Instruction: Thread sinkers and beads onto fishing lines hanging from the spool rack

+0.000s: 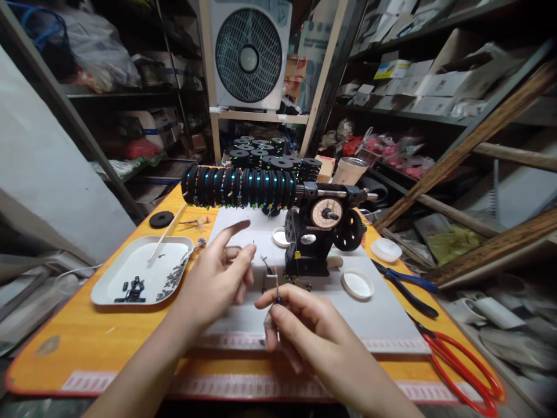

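My right hand (300,328) pinches a small thin component with a dark tip (277,290) between thumb and forefinger, above the grey mat (383,316). My left hand (221,276) hovers just left of it, fingers spread and holding nothing. Behind both hands stands a black hand-cranked winding machine (319,232) with a round dial. Its long shaft carries a row of several black bobbins (239,187).
A white tray (111,284) with small dark and metal parts and a thin stick lies at the left. White lids (357,284) sit by the machine. Blue-handled pliers (407,287) and red-handled scissors (461,366) lie at the right. Stacked black bobbins (265,152) stand behind.
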{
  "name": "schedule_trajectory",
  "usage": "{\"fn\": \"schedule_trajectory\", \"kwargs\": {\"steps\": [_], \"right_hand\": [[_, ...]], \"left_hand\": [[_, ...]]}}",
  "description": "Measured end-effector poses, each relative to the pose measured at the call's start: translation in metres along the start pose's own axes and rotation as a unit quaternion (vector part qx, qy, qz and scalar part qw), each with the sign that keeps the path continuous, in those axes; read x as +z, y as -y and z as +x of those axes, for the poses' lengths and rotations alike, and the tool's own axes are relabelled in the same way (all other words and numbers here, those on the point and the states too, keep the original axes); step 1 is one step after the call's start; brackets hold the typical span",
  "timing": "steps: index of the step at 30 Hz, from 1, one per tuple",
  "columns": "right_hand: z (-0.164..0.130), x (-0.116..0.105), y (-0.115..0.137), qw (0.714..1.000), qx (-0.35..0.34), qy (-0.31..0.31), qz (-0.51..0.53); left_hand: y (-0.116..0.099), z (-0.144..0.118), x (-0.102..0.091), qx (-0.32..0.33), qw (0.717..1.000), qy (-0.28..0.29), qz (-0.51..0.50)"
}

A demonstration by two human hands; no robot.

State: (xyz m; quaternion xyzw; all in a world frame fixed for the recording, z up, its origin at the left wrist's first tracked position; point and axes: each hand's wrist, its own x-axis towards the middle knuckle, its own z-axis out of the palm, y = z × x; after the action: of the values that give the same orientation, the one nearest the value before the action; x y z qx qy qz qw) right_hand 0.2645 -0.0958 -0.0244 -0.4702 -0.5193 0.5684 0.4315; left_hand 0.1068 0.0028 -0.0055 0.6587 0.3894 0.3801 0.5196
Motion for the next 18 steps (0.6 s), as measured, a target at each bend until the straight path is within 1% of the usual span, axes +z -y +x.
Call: {"fn": "schedule_trajectory", "kwargs": {"steps": [2,4,5,7,8,9,10,11,13,14,16,18], "right_hand": [[0.000,0.000,-0.001,0.994,-0.031,-0.029,-0.104],[0.001,-0.001,-0.004,0.969,-0.085,-0.075,-0.217],[0.001,-0.001,-0.006,0.955,-0.110,-0.095,-0.260],[0.001,-0.001,-0.012,0.935,-0.140,-0.118,-0.305],[0.001,-0.001,-0.015,0.930,-0.147,-0.124,-0.314],[0.001,-0.001,-0.018,0.927,-0.151,-0.126,-0.320],[0.001,-0.001,-0.021,0.924,-0.154,-0.129,-0.325],[0.002,-0.001,-0.024,0.920,-0.161,-0.134,-0.332],[0.003,0.000,-0.029,0.909,-0.179,-0.140,-0.350],[0.003,0.001,-0.031,0.903,-0.186,-0.141,-0.361],[0.002,0.001,-0.034,0.886,-0.196,-0.143,-0.395],[-0.003,0.001,-0.036,0.862,-0.211,-0.158,-0.433]], "left_hand": [[0.001,0.019,0.002,0.040,0.999,-0.022,0.023],[0.005,0.023,0.003,0.088,0.993,-0.066,0.037],[0.007,0.020,0.003,0.119,0.988,-0.088,0.038],[0.008,0.007,0.003,0.177,0.977,-0.119,0.028],[0.008,-0.001,0.003,0.196,0.973,-0.125,0.008],[0.007,-0.009,0.004,0.197,0.972,-0.122,-0.031],[0.006,-0.017,0.005,0.178,0.974,-0.110,-0.086],[0.004,-0.025,0.006,0.140,0.974,-0.089,-0.154],[0.003,-0.041,0.010,0.022,0.960,-0.041,-0.276],[0.004,-0.049,0.011,-0.037,0.950,-0.027,-0.309],[0.010,-0.065,0.014,-0.131,0.937,-0.032,-0.324],[0.021,-0.084,0.016,-0.193,0.927,-0.042,-0.317]]}}
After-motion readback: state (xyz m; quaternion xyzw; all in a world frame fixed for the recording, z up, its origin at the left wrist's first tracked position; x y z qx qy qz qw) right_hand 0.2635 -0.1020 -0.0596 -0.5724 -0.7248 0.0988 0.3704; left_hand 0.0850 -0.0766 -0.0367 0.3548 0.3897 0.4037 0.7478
